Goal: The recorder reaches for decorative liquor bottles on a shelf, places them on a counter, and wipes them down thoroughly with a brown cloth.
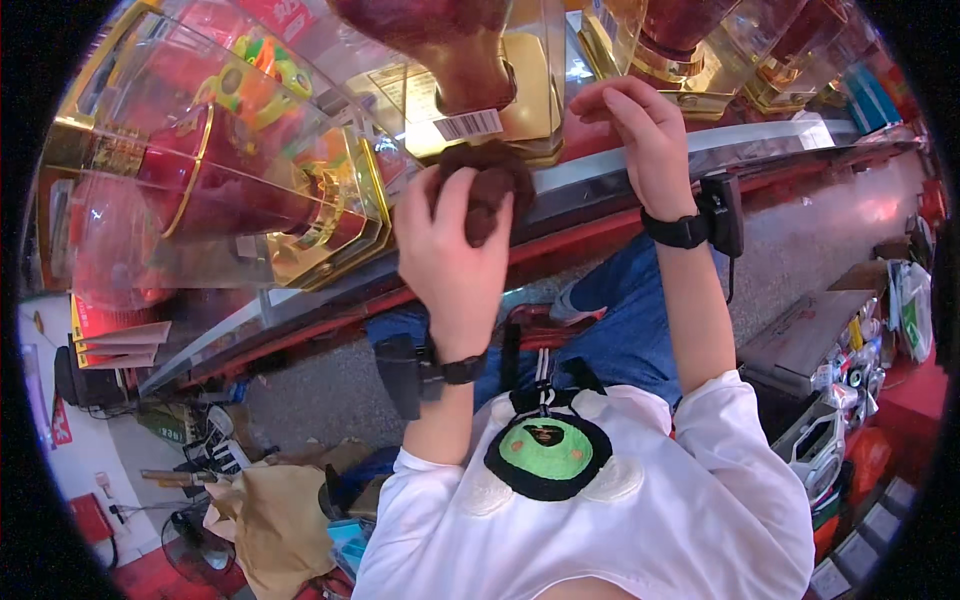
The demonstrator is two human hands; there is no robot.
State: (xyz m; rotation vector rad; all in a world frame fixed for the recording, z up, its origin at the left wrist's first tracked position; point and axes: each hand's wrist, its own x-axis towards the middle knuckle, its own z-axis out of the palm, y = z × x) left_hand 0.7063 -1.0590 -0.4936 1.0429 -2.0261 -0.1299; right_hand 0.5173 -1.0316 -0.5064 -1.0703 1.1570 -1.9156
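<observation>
A crumpled dark brown cloth (499, 176) is gripped in my left hand (454, 255), at the front edge of a gold base (536, 94). On that base stands a dark red bottle-shaped vessel (469, 52), its top cut off by the view. A white barcode label (469, 125) sits at its foot, just beyond the cloth. To the right, my right hand (649, 142) is raised with fingers bent and slightly apart, holding nothing. Left of my left hand, a clear case (247, 150) encloses another dark red vessel (225, 172) with gold trim.
More dark red vessels (679, 34) on gold bases line the counter's right. A green-and-orange toy (259, 79) shows through the clear case. The counter's metal edge (720, 139) runs across in front of me. Below are a brown paper bag (277, 525), a fan (199, 544) and a cardboard box (810, 337).
</observation>
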